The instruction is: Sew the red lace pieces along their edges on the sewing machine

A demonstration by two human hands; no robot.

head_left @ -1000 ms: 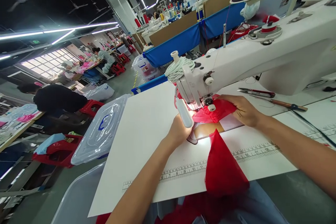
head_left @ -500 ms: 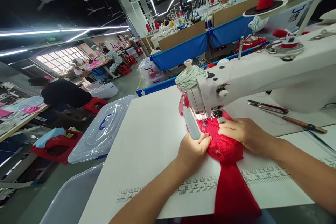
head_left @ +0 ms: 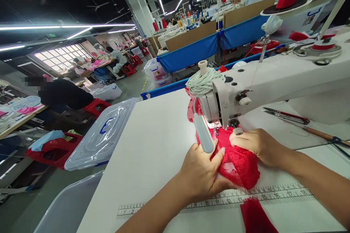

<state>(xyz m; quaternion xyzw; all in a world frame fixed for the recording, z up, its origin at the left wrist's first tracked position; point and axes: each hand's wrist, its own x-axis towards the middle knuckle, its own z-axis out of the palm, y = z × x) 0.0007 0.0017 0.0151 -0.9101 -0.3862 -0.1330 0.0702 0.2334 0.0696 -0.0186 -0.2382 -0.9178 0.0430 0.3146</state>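
Our left fingers (head_left: 218, 157) and right fingers (head_left: 242, 139) grasp red fabric (head_left: 247, 165) at the sewing machine's (head_left: 279, 78) presser foot (head_left: 216, 131). We seem mid-seam; the next move calls for keeping layers flat and aligned

The red cloth (head_left: 247, 162) looks rough and lacy in one part, thin and sheer in another. The sewing machine (head_left: 279, 82) has a smooth, slightly glossy white finish, while the surface (head_left: 153, 142) is smooth and rather matt. The box lid (head_left: 102, 138) is clear, glossy plastic; the tool handle (head_left: 317, 133) seems wooden.
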